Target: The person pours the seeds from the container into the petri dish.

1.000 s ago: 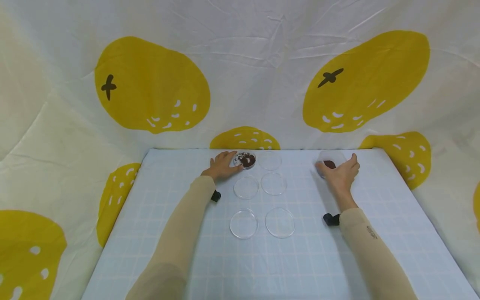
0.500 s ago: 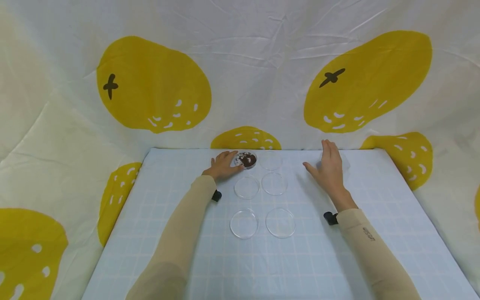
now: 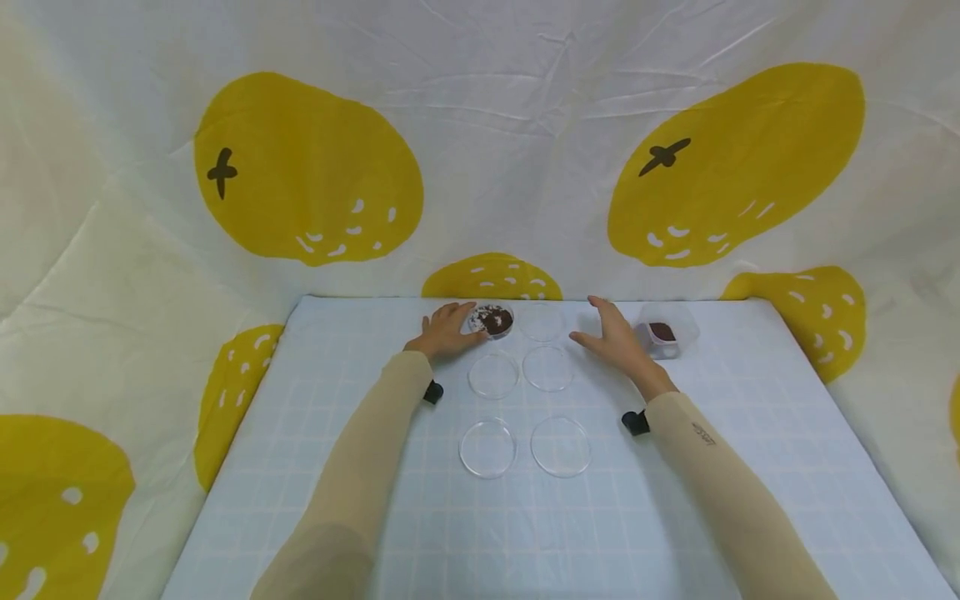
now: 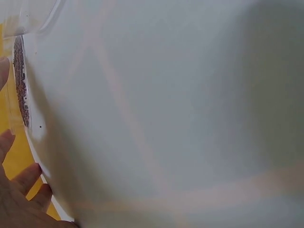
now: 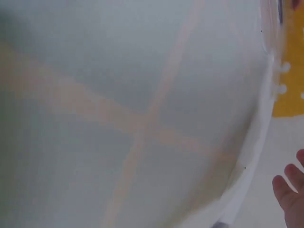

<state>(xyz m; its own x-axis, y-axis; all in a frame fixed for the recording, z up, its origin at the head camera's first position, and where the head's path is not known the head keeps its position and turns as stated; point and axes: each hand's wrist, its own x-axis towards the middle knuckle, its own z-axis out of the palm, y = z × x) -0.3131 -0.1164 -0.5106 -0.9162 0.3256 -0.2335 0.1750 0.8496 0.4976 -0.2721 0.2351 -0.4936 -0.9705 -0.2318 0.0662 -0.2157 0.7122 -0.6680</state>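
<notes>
Across the back and down both sides, a creased white cloth (image 3: 517,192) printed with large yellow fruit shapes. In front of it, a pale blue, faintly checked worktop (image 3: 450,542). Reaching forward over it from the near side, a beige left sleeve (image 3: 367,467) and a beige right sleeve (image 3: 738,500), with small dark lettering on the latter.

Near the back edge, the left hand (image 3: 445,332), thumb and fingers curved round the side of a clear filled dish (image 3: 495,337), clamped on it. Also near the back, the right hand (image 3: 618,343), fingers straight and thumb spread well apart from them. Just left of those fingertips, a clear back-right dish (image 3: 542,322), beside the filled one; contact with the hand, cannot tell.

Nearer, in the same two columns, two clear middle dishes (image 3: 492,377) and two clear front dishes (image 3: 561,447), all lying flat.

To the right of the right hand, a larger see-through piece (image 3: 684,323), hard to make out, behind a small clear container (image 3: 663,353) with dark brown contents (image 3: 662,332).

Beside each sleeve's end, a small black fitting (image 3: 636,422). Smallest of all, dark brown grains (image 3: 498,322) and white flecks (image 3: 480,318) in the filled dish.
</notes>
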